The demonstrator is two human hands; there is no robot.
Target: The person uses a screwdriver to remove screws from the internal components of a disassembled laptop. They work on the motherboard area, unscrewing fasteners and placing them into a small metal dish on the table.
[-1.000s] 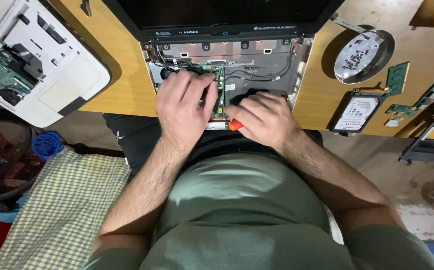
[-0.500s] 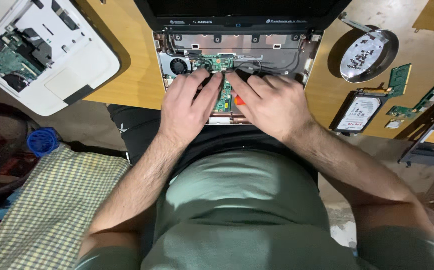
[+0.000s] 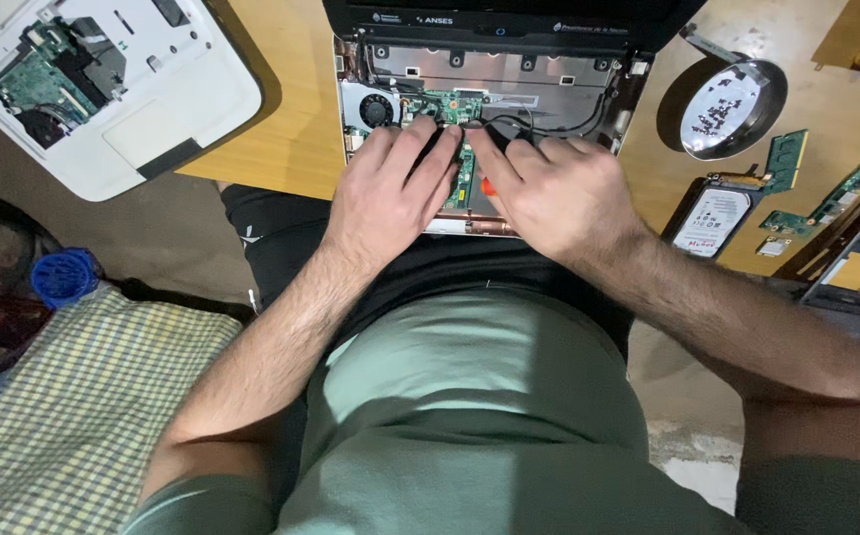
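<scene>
1. The left hand (image 3: 390, 193) and right hand (image 3: 549, 193) cover much of the green circuit board (image 3: 450, 104) inside the open laptop (image 3: 494, 74).
2. A red object (image 3: 487, 185) peeks between the hands; its kind is unclear.
3. The laptop's screen is cut off by the top edge.
4. Specks in the metal bowl (image 3: 732, 109) are too small to identify.

Both hands are resting side by side on the opened laptop (image 3: 494, 109), the left hand (image 3: 390, 193) and right hand (image 3: 549, 193) pressing fingers onto its green board (image 3: 450, 104). A hard drive (image 3: 712, 220) and a metal bowl (image 3: 732, 107) are lying to the right on the tabletop (image 3: 296, 119).
</scene>
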